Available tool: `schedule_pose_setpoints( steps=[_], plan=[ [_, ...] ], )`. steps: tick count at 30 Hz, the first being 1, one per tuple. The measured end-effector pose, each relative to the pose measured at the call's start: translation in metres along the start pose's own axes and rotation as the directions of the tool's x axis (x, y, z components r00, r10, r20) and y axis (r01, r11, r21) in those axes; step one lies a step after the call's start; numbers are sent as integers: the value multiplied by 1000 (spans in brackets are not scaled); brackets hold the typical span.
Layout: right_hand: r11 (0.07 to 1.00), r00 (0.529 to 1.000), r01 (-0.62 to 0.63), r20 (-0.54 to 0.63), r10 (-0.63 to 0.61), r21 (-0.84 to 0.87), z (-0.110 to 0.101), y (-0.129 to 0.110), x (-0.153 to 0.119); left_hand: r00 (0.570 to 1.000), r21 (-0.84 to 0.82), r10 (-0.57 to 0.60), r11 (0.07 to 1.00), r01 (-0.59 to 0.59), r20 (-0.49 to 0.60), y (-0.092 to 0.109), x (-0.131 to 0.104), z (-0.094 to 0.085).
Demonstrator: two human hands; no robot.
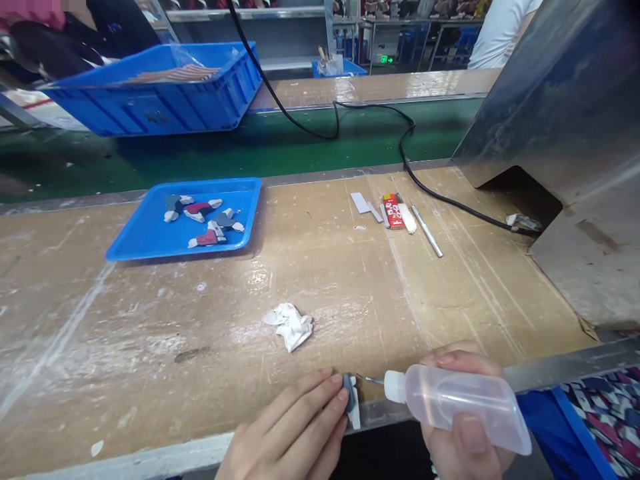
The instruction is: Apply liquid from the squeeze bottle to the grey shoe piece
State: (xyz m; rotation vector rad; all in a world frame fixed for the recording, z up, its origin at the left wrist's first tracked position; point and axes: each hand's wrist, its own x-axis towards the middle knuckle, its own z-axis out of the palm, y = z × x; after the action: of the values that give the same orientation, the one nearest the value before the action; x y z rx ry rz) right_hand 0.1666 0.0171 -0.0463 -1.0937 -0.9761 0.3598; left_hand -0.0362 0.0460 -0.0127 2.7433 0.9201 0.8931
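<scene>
My left hand (295, 433) pinches a small blue and white fabric piece (351, 400) at the near edge of the wooden workbench (350, 287). My right hand (463, 427) grips a clear squeeze bottle (460, 400) lying sideways. Its thin metal needle tip (371, 380) points left and almost touches the piece. A crumpled white cloth (290, 325) lies on the bench just beyond my hands.
A blue tray (145, 237) with several similar fabric pieces sits at the left. A red packet (393, 210), white strips and a metal tool (427, 230) lie at the right. A black cable (415, 177) runs to a metal housing (565, 133). A blue crate (155, 90) stands beyond the green belt.
</scene>
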Motion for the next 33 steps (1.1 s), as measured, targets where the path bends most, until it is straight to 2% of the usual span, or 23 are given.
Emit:
schedule_pose_setpoints(
  steps=[6,9,12,14,16,22,28,33],
  plan=[
    [999,999,37,-10,-37,-26,1,-1,3,996,17,61,998,-62,60,-7,20,-12],
    [997,997,78,-9,-78,-23,4,-5,4,988,105,133,984,-141,75,-6,23,-12],
    [999,999,43,-15,-43,-11,5,-9,4,984,128,172,976,-177,47,-7,24,-9],
    [1000,1000,1,-23,-1,-15,5,-9,3,986,98,169,981,-169,0,-7,23,-6],
    [1000,1000,8,-11,-8,-14,4,-8,3,987,66,157,986,-156,-23,-8,22,-4],
    [1000,999,2,48,-2,-8,3,-8,2,991,31,136,990,-135,-9,-11,18,-4],
    [997,993,33,114,-25,-73,4,-13,2,997,-64,79,995,-78,6,-11,14,-3],
    [988,964,131,241,-108,-79,-1,-10,8,1000,-220,15,975,-12,11,-15,16,-1]
  ],
)
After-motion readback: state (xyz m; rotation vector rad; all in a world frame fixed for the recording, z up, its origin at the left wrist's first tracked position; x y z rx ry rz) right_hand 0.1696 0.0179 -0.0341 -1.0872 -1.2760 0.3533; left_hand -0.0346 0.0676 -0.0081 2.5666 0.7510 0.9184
